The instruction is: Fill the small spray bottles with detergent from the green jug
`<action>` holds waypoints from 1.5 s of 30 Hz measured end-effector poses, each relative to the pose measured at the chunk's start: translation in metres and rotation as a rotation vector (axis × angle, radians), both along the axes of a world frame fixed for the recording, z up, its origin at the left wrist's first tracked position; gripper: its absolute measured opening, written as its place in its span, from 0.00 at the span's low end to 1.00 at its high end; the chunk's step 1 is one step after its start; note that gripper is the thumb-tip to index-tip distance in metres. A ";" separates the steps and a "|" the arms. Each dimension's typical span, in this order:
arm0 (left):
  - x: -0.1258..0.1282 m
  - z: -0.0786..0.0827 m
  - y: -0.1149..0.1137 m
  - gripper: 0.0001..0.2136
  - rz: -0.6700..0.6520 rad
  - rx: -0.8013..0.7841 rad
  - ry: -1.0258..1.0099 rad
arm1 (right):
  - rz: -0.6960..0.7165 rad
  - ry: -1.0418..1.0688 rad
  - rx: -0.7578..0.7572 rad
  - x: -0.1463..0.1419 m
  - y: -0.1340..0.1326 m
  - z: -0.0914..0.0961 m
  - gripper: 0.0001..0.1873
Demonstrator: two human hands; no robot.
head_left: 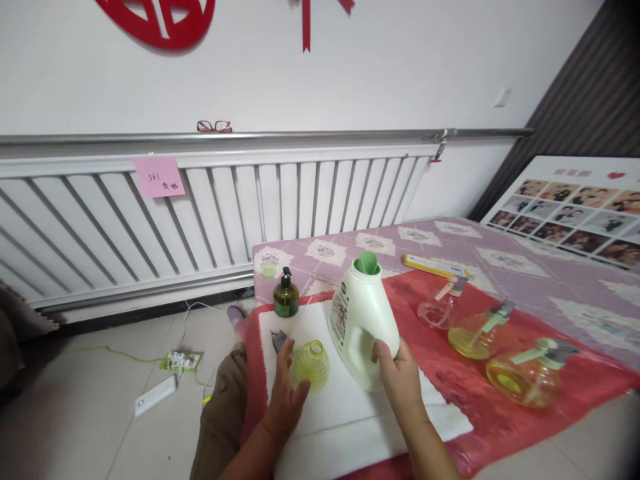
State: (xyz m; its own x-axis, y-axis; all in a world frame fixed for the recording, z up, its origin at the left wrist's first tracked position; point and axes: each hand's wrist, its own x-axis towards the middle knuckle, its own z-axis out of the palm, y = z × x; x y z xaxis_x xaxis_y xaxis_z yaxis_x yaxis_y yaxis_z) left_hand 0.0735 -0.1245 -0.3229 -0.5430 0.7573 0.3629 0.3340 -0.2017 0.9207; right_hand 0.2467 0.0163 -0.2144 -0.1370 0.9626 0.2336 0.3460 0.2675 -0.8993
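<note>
My right hand (397, 377) is wrapped round the handle of a large pale-green detergent jug (361, 320), which leans slightly on a white cloth. A green spout or cup piece (369, 262) shows in the jug's mouth. On the left side of a ribbed, translucent yellow-green bottle (315, 365) is my left hand (287, 393), fingers and thumb apart. Whether it touches the bottle is hard to tell. The bottle has an open neck. Behind my left fingers lies a grey spray head (278, 339), partly hidden. A dark green pump bottle (286, 297) stands just beyond.
The white cloth (340, 417) lies over red plastic sheeting (400, 307). To the right are a pink spray bottle (437, 310) and two yellow ones (473, 337). A yellow box (435, 265) sits behind them. A white radiator (225, 207) lines the wall.
</note>
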 end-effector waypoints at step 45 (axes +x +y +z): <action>-0.114 0.087 -0.028 0.16 0.074 -0.652 0.503 | -0.044 0.014 0.043 -0.001 -0.001 -0.003 0.19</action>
